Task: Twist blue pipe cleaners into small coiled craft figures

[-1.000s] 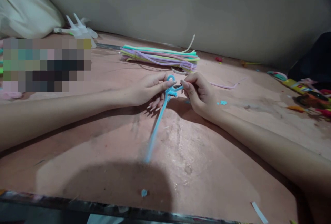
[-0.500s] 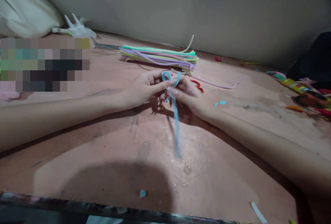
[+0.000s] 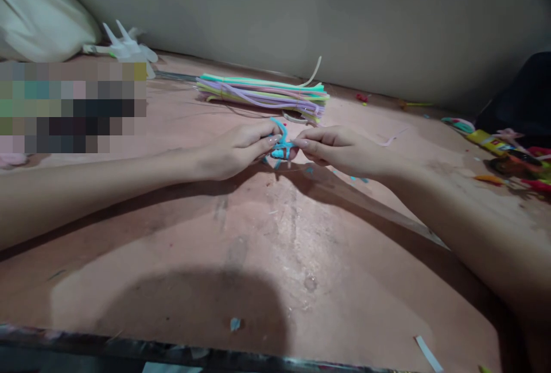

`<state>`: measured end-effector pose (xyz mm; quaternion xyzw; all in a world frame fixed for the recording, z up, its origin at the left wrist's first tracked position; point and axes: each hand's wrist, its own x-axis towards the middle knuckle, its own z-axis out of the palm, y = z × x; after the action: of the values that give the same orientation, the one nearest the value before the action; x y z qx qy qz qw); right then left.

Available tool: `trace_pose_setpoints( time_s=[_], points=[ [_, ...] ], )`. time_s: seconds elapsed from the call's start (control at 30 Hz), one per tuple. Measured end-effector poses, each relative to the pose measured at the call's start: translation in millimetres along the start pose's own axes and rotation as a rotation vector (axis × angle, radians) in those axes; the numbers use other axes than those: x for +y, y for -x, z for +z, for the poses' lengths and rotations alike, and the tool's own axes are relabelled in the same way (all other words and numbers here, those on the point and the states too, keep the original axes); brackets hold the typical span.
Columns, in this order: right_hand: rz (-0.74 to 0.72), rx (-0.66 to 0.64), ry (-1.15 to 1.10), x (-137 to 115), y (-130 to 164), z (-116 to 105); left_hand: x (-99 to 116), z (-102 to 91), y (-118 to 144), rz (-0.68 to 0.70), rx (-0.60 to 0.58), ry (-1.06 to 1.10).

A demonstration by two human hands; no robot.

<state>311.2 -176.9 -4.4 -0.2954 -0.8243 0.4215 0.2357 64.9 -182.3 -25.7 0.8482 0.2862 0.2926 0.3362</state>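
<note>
Blue fuzzy pipe cleaner, bent into a small twisted bundle, sits just above the pinkish worn tabletop, pinched between both hands. Left hand grips it from the left with its fingertips, right hand from the right. Flat bundle of pastel pipe cleaners lies just behind the hands.

Blue pipe cleaner: only a short bent stretch shows between the fingertips of the left hand and right hand; the rest is covered by fingers, so its full shape cannot be told. Both forearms are cut off by the side edges. A pixelated block at left hides whatever lies there. White bag cut by the left and top edges. Dark object at far right cut off, unidentifiable. Small coloured items beside it too small to tell.
</note>
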Motion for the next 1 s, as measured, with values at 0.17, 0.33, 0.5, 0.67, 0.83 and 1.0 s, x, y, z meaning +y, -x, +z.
trace_pose_setpoints(
  time_s=[0.17, 0.33, 0.5, 0.67, 0.83, 1.0],
  points=[
    [-0.025, 0.063, 0.138, -4.3, 1.4, 14.5, 2.6, 3.3, 2.0, 0.014, 0.033, -0.078],
    [0.036, 0.009, 0.09, -8.6, 4.6, 22.2, 6.5, 5.1, -2.2, -0.01, 0.068, -0.016],
    [0.005, 0.096, 0.064, -0.4, 4.2, 27.5, 8.8, 4.1, -1.0, -0.17, -0.01, 0.109],
    [-0.019, 0.214, 0.176, 1.0, 3.7, 33.2, 9.2, 6.3, -0.2, -0.207, -0.088, 0.211],
    [-0.035, 0.214, 0.202, -1.0, 3.9, 33.2, 8.2, 7.7, -0.2, -0.21, -0.084, 0.185],
    [0.006, 0.225, 0.176, 2.8, 4.0, 32.4, 16.5, 11.1, 2.0, -0.218, -0.074, 0.19]
  ],
)
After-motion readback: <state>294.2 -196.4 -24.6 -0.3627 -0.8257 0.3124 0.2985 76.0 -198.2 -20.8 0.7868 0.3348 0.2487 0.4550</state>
